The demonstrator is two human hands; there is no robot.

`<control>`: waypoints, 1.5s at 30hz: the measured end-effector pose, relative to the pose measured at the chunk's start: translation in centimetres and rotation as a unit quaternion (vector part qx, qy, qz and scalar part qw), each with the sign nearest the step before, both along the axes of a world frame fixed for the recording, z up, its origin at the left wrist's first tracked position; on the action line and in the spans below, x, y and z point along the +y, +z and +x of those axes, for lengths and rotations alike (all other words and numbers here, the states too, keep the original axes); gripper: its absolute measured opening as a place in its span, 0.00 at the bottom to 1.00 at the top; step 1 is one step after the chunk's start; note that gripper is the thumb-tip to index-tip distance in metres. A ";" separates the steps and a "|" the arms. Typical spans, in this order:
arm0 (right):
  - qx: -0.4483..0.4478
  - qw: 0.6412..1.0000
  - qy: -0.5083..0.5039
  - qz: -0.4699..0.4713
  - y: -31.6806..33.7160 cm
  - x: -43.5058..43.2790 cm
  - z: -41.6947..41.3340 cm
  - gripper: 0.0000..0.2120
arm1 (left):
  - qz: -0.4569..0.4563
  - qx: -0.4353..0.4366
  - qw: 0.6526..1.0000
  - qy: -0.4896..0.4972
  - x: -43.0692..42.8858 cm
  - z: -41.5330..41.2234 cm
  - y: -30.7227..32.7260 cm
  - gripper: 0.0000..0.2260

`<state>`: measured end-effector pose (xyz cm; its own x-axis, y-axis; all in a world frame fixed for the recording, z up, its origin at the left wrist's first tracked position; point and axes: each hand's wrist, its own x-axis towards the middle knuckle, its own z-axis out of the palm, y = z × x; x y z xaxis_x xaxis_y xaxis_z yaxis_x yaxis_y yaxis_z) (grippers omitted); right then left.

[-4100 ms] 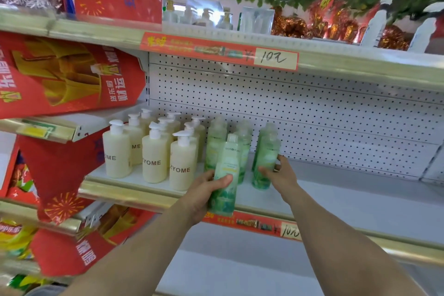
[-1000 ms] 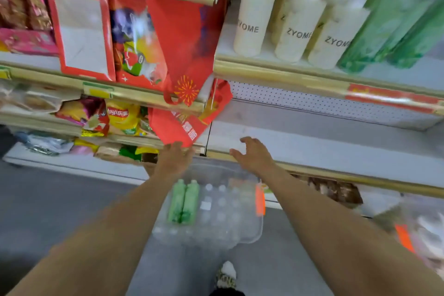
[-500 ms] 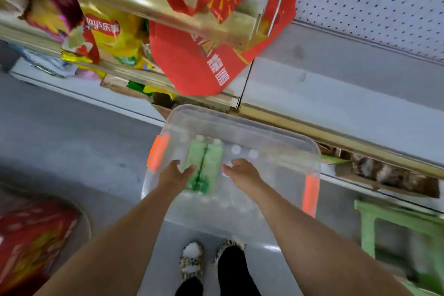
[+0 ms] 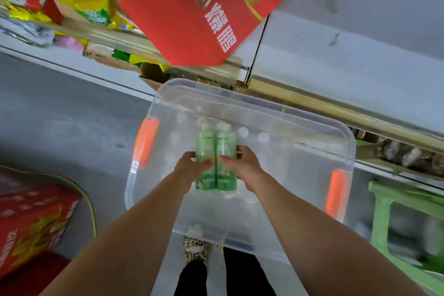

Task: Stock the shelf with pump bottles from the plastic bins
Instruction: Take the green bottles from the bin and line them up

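Note:
Two green pump bottles lie side by side in a clear plastic bin (image 4: pixel 288 118) with orange handles, on the floor below me. My left hand (image 4: pixel 189 166) is wrapped around the left green bottle (image 4: pixel 205 146), and my right hand (image 4: pixel 242 163) grips the right green bottle (image 4: pixel 225 146). Both hands are inside the bin, fingers curled over the bottles' middles. The bottles' lower ends show between my wrists. The shelf with the stocked bottles is out of view above.
A bare grey shelf board (image 4: pixel 348 55) with a gold front rail runs at the upper right. Red gift bags (image 4: pixel 182 12) and snack packs hang at the upper left. A red carton (image 4: pixel 31 218) sits at lower left, a green stool (image 4: pixel 403 218) at right.
My head tilted down from the shelf to the bin. Both hands dropped into the bin and closed around the two green bottles.

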<state>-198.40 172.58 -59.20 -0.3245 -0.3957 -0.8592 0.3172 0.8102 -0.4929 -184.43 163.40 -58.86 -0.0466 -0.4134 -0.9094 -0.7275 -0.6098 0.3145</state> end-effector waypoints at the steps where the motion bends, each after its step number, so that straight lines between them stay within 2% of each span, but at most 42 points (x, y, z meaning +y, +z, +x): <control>1: 0.002 1.000 -0.005 0.008 -0.1 0.3 -0.2 0.27 | 0.011 0.010 1.000 0.010 0.3 -0.2 -0.1 0.28; 4: -0.009 0.999 -0.019 0.027 0.0 1.4 -1.1 0.25 | 0.049 0.047 0.997 0.024 1.1 -0.9 0.2 0.28; 9: -0.101 0.992 -0.066 0.027 2.6 4.2 -2.1 0.18 | 0.125 0.081 0.988 0.036 2.8 -2.1 2.3 0.25; 14: -0.097 0.991 -0.093 0.007 7.6 6.5 -2.4 0.17 | 0.162 0.149 0.974 0.053 4.7 -2.3 6.8 0.22; 21: -0.047 0.984 -0.160 -0.069 18.4 9.5 -2.1 0.14 | 0.131 0.260 0.956 0.020 6.7 -2.7 17.0 0.19; 27: 0.014 0.968 -0.188 -0.168 30.0 12.8 -3.2 0.13 | 0.057 0.356 0.933 -0.010 8.4 -4.2 27.3 0.20; 31: 0.074 0.947 -0.210 -0.233 37.7 15.0 -5.0 0.16 | 0.039 0.437 0.898 -0.043 9.0 -6.4 34.5 0.20; 34: 0.130 0.931 -0.214 -0.265 43.4 16.5 -6.6 0.20 | -0.008 0.485 0.870 -0.086 9.5 -8.6 39.7 0.20; 38: 0.195 0.903 -0.215 -0.316 50.3 18.6 -10.1 0.20 | -0.047 0.541 0.835 -0.088 10.5 -12.1 46.0 0.20; 41: 0.233 0.885 -0.203 -0.349 54.7 20.4 -13.5 0.21 | -0.063 0.570 0.813 -0.103 11.6 -14.9 49.5 0.22; 45: 0.271 0.861 -0.203 -0.379 59.1 23.1 -19.6 0.25 | -0.079 0.592 0.792 -0.125 13.8 -19.4 52.5 0.29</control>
